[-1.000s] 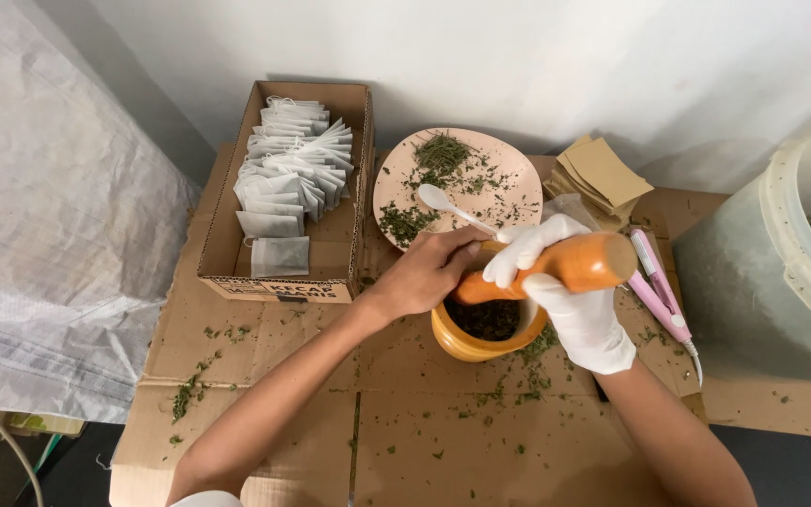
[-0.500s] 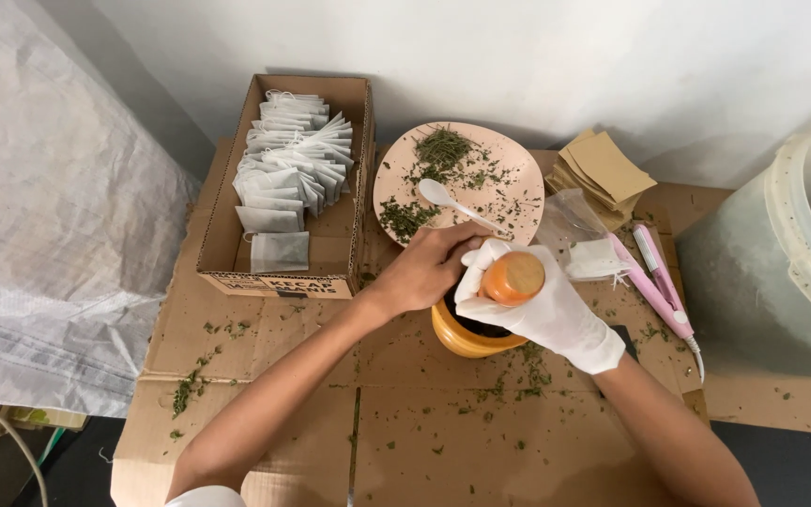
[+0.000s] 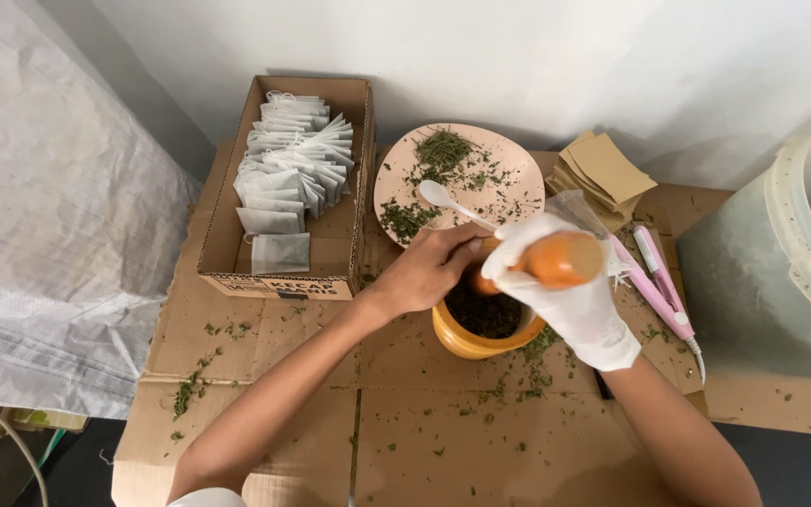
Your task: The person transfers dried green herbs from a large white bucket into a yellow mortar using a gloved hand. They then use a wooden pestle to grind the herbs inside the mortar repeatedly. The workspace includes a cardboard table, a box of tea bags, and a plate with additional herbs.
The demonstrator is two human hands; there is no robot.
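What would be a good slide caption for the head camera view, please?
Gloved right hand grips an orange pestle in a yellow mortar of dark herbs, steadied by the bare left hand.

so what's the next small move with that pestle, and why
Probably press the orange pestle back down into the dark herbs in the yellow mortar. The gloved right hand has it in a grip, tilted, its head at the bowl's rim, and the bare left hand steadies that rim. The leaf inside looks coarse.

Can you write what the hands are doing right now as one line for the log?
left hand: bare, steadying yellow mortar | right hand: gloved, gripping orange pestle in mortar | contents: dark herbs
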